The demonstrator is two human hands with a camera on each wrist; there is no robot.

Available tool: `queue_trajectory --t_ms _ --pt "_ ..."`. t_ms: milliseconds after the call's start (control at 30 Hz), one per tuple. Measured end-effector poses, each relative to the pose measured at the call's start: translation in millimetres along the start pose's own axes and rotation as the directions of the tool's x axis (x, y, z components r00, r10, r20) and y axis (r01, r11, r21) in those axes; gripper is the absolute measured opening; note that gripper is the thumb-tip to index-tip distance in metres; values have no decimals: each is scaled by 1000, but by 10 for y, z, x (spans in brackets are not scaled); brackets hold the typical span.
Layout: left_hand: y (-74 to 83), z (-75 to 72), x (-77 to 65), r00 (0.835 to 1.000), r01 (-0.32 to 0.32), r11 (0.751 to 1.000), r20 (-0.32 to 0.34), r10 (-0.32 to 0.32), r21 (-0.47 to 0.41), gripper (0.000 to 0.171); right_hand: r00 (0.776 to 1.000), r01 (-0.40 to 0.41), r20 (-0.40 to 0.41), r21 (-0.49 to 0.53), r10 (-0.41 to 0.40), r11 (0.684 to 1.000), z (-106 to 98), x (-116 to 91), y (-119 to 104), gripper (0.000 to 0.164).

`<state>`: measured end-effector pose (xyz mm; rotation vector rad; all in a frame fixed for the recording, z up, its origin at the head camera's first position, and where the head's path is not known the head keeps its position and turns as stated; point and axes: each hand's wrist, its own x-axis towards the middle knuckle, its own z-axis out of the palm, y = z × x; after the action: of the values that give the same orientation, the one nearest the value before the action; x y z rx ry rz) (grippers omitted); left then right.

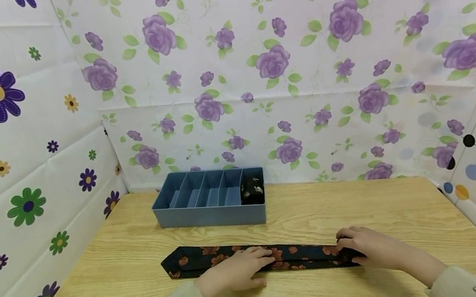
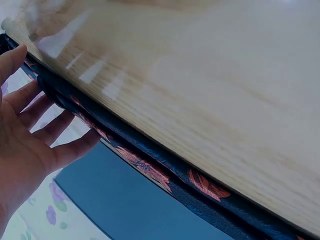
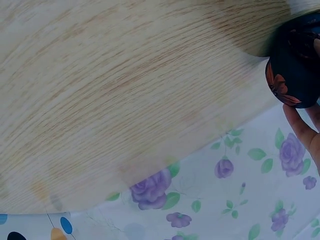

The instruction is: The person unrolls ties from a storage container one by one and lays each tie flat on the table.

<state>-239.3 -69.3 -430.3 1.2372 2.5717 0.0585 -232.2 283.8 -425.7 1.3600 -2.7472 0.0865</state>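
A dark necktie (image 1: 304,255) with orange flowers lies lengthwise across the table, its pointed wide end to the left. My left hand (image 1: 237,269) rests on its middle, fingers fairly straight; in the left wrist view those fingers (image 2: 75,149) touch the cloth along its edge. At the tie's right end my right hand (image 1: 374,248) grips the cloth. The right wrist view has this end as a rounded bundle (image 3: 295,65) between the fingers (image 3: 300,127) at the frame's edge; how many turns it has I cannot tell.
Behind the tie stands a blue-grey divided box (image 1: 210,216) with several compartments. A black rolled item (image 1: 252,190) with a pale pattern sits in its rightmost compartment. Flowered sheeting (image 1: 228,70) hangs behind the wooden table (image 1: 338,205) and along the left side.
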Motion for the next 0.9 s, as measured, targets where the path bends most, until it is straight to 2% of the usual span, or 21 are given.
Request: queue_trajectory --t_ms 500,900 --pt "-141 25 -158 999 12 998 -29 -14 -67 53 1000 24 -17 25 -23 999 -29 -3 -30 44" --pt "-231 30 -226 999 26 993 -30 -30 -115 51 999 -36 36 60 34 998 -26 37 -39 39"
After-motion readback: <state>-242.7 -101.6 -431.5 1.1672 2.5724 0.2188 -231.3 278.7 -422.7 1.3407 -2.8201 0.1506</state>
